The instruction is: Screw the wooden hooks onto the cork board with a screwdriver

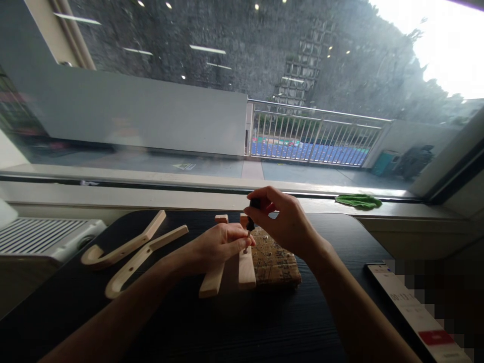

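My right hand (pixel 282 217) grips the black handle of a small screwdriver (pixel 250 223), which stands almost upright. Its tip meets a dark screw or hole in a pale wooden piece (pixel 247 272). The thumb and fingertips of my left hand (pixel 214 247) are closed around the lower shaft, just above the wood. Under that hand lies a second, similar wooden piece (pixel 209 286), partly hidden. Against the right side of the first piece sits a brown, taped block (pixel 278 264) with small pale bits on top.
Two bent wooden pieces with holes, one farther (pixel 124 250) and one nearer (pixel 132 269), lie left on the black table (pixel 287 322). A phone (pixel 412 307) showing a timer lies at right. A green cloth (pixel 358 201) rests on the window sill. A radiator (pixel 49 237) stands left.
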The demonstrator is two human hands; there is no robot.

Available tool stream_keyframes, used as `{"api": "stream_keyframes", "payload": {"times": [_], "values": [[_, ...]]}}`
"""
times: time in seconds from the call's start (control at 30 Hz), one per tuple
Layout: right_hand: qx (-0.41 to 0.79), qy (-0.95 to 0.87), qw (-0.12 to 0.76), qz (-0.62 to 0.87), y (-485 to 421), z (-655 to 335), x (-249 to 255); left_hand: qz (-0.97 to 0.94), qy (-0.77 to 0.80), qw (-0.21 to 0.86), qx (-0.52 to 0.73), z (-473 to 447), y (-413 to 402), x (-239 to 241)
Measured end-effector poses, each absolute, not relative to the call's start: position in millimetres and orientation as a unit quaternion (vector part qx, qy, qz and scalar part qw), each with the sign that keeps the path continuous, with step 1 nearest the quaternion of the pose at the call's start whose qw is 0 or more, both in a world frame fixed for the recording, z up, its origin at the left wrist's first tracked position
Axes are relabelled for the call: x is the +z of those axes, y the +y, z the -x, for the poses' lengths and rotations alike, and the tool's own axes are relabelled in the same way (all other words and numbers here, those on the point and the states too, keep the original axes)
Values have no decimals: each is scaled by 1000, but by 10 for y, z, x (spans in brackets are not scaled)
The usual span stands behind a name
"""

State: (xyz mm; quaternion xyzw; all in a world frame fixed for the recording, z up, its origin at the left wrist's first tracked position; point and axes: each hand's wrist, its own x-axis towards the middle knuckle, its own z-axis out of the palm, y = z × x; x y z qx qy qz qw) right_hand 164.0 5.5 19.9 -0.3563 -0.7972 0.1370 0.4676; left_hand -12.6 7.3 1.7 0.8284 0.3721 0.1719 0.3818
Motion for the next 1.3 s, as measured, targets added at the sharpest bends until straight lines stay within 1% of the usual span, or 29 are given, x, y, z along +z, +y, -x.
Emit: {"api": "stream_keyframes", "payload": {"times": [0.17, 0.3, 0.53, 0.7, 0.87, 1.07, 1.2, 1.3], "values": [[141, -819, 439, 340, 28, -1655, 221, -826, 374, 387, 169, 131, 75, 9], [150, -814, 450, 335, 62, -1657, 206, -831, 378, 372, 169, 136, 78, -1], [137, -793, 466, 368, 63, -1615, 191, -834, 373, 373, 162, 124, 64, 23], [165, -798, 451, 363, 22, -1649, 228, -832, 376, 370, 172, 121, 87, -21], [180, -807, 450, 337, 44, -1664, 225, -834, 374, 373, 159, 133, 66, 43], [181, -790, 466, 356, 69, -1608, 178, -839, 373, 366, 153, 135, 49, 66], [184, -779, 461, 383, 58, -1611, 165, -840, 370, 368, 148, 130, 51, 65], [191, -790, 445, 376, 38, -1639, 183, -837, 371, 375, 146, 135, 51, 58]]}}
